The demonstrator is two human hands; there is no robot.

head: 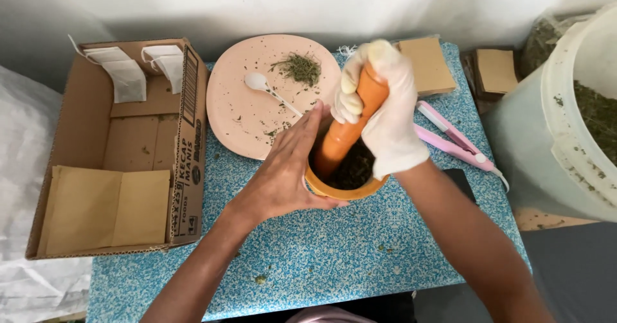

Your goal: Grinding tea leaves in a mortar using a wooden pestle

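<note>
Holding mortar (340, 191) of dried herbs (353, 169)

One camera sits on the person's head. It looks almost straight down, close over the desk (334, 259) and both arms.

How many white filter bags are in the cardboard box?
2. One white filter bag hangs over the back left edge of the cardboard box; the other hangs at the back right corner. More may lie hidden under the brown envelopes.
</note>
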